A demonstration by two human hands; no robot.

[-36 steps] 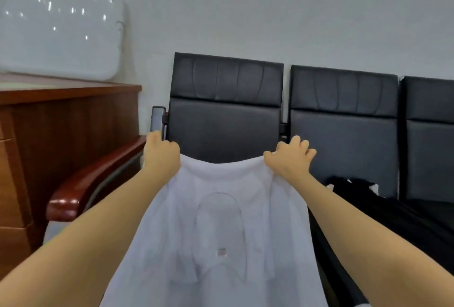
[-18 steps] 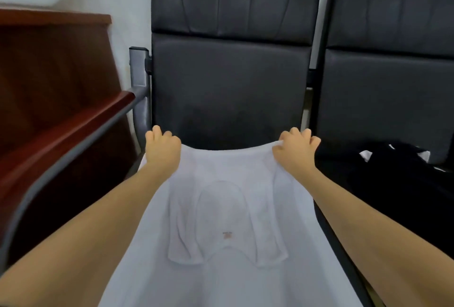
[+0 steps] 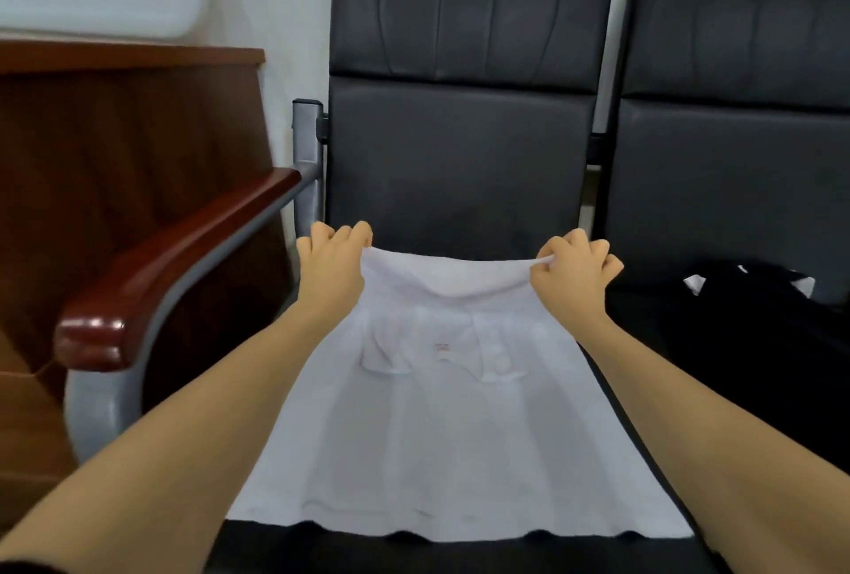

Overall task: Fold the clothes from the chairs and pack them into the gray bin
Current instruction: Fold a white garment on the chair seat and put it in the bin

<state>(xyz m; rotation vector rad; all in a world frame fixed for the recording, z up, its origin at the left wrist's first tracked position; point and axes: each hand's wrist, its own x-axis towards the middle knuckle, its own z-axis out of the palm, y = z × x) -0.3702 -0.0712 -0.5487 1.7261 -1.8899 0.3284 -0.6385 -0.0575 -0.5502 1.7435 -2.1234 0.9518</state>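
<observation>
Pinching the far edge of the white shirt [image 3: 441,412], the left hand [image 3: 329,272] and right hand [image 3: 572,281] stand apart, each clamped on one corner; the shirt lies flat on the black chair [image 3: 464,123], not yet folded; a black garment [image 3: 759,320] waits; no gray bin in view; the wooden armrest [image 3: 184,251] limits room on the left.

Even, soft indoor light is filling the frame; shadows staying faint. Glare is showing upper left. Left edge is blurring, wide-angle bending the edges.
</observation>
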